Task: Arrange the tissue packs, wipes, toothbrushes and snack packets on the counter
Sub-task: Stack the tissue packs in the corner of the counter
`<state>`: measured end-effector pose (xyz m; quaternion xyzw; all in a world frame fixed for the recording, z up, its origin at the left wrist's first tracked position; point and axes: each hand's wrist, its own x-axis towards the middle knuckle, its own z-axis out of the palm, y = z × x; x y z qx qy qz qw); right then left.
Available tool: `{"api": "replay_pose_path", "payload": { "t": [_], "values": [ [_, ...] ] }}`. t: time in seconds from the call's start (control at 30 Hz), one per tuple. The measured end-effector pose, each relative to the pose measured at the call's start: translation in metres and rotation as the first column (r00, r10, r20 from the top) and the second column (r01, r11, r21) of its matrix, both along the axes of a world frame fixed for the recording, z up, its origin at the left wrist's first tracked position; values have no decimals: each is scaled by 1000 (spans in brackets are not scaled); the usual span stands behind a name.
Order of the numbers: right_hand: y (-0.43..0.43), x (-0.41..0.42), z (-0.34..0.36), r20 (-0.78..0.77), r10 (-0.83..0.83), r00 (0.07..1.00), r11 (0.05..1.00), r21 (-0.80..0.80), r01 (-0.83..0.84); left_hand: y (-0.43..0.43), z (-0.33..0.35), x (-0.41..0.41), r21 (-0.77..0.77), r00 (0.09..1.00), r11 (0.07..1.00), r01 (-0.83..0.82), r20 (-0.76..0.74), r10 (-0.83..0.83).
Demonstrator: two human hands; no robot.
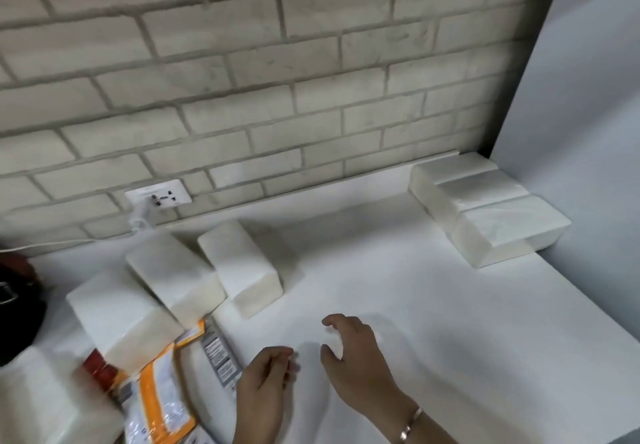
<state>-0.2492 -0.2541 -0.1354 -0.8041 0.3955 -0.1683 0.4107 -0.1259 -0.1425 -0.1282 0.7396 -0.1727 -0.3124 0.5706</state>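
Note:
Three white tissue packs lie loosely at the left of the white counter (pixel 398 288): the nearest (pixel 121 315), a middle one (pixel 173 277) and a third (pixel 242 267). Several more tissue packs (pixel 485 208) sit lined up in the far right corner against the side wall. An orange-and-white snack packet (pixel 162 391) lies at the lower left, partly under the nearest pack, with a red packet (pixel 98 369) beside it. My left hand (pixel 266 384) hovers with fingers curled and holds nothing. My right hand (pixel 360 357) is spread open above the bare counter, also holding nothing.
A brick wall runs along the back with a power socket (pixel 157 194) and a white plug and cable. A dark bag (pixel 17 308) sits at the left edge. Another white pack (pixel 45 398) lies blurred at the lower left. A white wall (pixel 588 97) closes the right side.

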Motion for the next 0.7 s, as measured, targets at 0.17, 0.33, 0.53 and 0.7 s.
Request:
{"api": "replay_pose_path", "payload": {
  "t": [0.17, 0.33, 0.53, 0.7],
  "values": [
    [36, 24, 1, 10, 115, 993, 993, -12, -115, 25, 11, 17, -26, 998, 998, 55, -16, -55],
    [26, 38, 13, -5, 75, 997, 997, -25, -75, 33, 13, 48, -75, 998, 996, -45, -41, 42],
    [23, 37, 2, -26, 64, 998, 998, 27, -64, 20, -7, 62, 2, 978, 982, -187, -97, 186],
    [13, 26, -14, -65, 10, 998, 994, 112, -3, -13, -18, 94, 93, 925, 970, -224, -295, 241]
  ]
}}
